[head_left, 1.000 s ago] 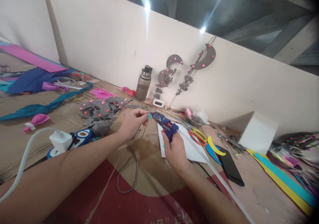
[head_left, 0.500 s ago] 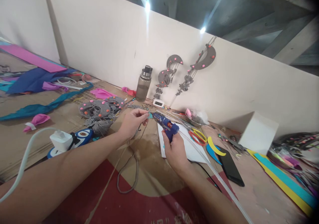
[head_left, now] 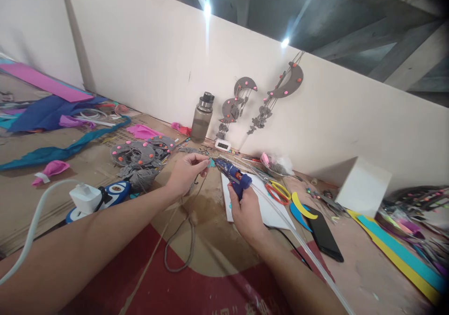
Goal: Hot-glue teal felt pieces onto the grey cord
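My right hand (head_left: 247,212) is wrapped round the handle of a blue glue gun (head_left: 229,170), with a long clear glue stick (head_left: 298,235) trailing out of its back end. Its nozzle points left at a small teal piece (head_left: 211,162), pinched between the thumb and fingers of my left hand (head_left: 189,172). The nozzle is close to the piece; whether they touch I cannot tell. Below my left hand a grey cord (head_left: 192,240) hangs and loops onto the cardboard. A white sheet (head_left: 259,203) lies under the glue gun.
Scissors (head_left: 277,192), yellow and blue crescents (head_left: 304,206) and a black phone (head_left: 324,233) lie to the right. At left are grey felt pieces with pink dots (head_left: 131,153) and a power strip (head_left: 115,192) with a white plug. A bottle (head_left: 202,118) stands by the wall.
Almost nothing differs. Both hands, the glue gun and the teal piece hold nearly the same positions, with only a very slight shift of the left hand.
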A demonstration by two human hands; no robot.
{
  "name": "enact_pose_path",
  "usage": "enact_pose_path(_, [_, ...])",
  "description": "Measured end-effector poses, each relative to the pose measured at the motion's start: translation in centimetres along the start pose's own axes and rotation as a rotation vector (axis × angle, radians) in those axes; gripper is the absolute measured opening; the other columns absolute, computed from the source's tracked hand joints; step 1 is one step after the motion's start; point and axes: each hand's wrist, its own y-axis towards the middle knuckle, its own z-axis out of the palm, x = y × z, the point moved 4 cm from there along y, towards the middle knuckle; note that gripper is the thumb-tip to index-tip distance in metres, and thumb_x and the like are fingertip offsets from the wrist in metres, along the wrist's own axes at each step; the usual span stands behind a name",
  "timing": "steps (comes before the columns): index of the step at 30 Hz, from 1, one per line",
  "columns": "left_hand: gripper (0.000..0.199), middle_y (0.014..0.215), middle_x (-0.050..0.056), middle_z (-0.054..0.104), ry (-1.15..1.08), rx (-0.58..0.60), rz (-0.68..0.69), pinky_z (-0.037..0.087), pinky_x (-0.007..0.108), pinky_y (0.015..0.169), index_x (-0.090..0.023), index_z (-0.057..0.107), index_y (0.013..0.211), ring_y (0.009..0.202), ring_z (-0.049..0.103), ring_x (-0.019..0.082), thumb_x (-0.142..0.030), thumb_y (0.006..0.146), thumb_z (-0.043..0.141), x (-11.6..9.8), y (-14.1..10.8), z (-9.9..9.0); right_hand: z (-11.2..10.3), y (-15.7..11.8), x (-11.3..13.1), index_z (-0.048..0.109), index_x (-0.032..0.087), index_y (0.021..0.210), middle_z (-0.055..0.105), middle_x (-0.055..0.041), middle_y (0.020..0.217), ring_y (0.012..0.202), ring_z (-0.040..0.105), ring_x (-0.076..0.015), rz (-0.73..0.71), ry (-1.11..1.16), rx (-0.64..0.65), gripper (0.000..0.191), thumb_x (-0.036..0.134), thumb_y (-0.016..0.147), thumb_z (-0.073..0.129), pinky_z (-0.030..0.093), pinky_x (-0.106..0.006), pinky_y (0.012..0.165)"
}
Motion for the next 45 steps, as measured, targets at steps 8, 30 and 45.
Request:
enact_pose_path(8, [0.019,0.057,-0.001,0.058,0.001,-0.013,-0.009,0.037,0.023,0.05,-0.015,0.061,0.077,0.049,0.049,0.009,-0.032,0.072,0.064,0.03,0.01,-0.1,0.04,-0.14,0.14,0.054,0.013,0.112,0.063,-0.0162,0.105,0.101,0.058,-0.0268,0.0,0.003,-0.001,0.036,0.035,0.089,0.038,0.045,-0.043,0.087])
enact_pose_path(30, [0.019,0.056,-0.002,0.057,0.011,-0.03,0.006,0.037,0.023,0.05,-0.015,0.061,0.077,0.049,0.049,0.009,-0.034,0.072,0.063,0.13,0.03,-0.15,0.11,-0.18,0.06,0.056,0.012,0.111,0.063,-0.017,0.106,0.102,0.058,-0.0273,0.0,-0.03,0.002,0.037,0.035,0.089,0.037,0.045,-0.044,0.088])
enact_pose_path(45, [0.019,0.057,-0.002,0.058,-0.005,0.001,-0.025,0.038,0.023,0.05,-0.016,0.061,0.075,0.048,0.049,0.009,-0.034,0.07,0.065,0.37,-0.05,0.16,0.09,-0.2,0.24,0.055,0.012,0.11,0.063,-0.0174,0.106,0.102,0.057,-0.0277,0.007,-0.018,0.006,0.037,0.035,0.089,0.038,0.045,-0.045,0.088])
